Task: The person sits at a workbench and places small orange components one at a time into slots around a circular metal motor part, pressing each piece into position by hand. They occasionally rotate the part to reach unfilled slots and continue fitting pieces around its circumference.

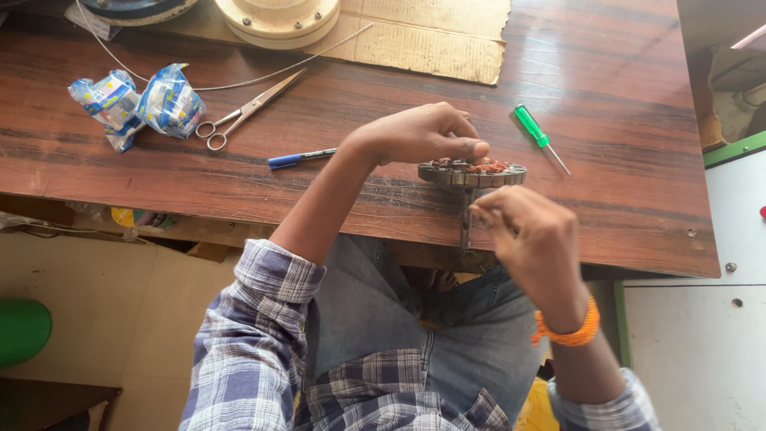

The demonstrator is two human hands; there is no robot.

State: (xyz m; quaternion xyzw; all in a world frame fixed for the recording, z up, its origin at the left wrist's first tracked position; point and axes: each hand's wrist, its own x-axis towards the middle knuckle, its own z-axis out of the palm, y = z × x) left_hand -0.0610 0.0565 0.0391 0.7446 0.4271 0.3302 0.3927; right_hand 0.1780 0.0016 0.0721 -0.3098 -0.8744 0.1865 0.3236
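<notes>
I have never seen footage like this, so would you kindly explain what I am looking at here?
This is one picture from a camera worn on a person's head, looking down at their own two bare hands over a wooden table. The left hand rests on a round toothed metal part with reddish wire windings. The right hand, with an orange wristband, pinches near that part's stem. Scissors, a blue pen, a green screwdriver, crumpled packets and cardboard lie around.
</notes>
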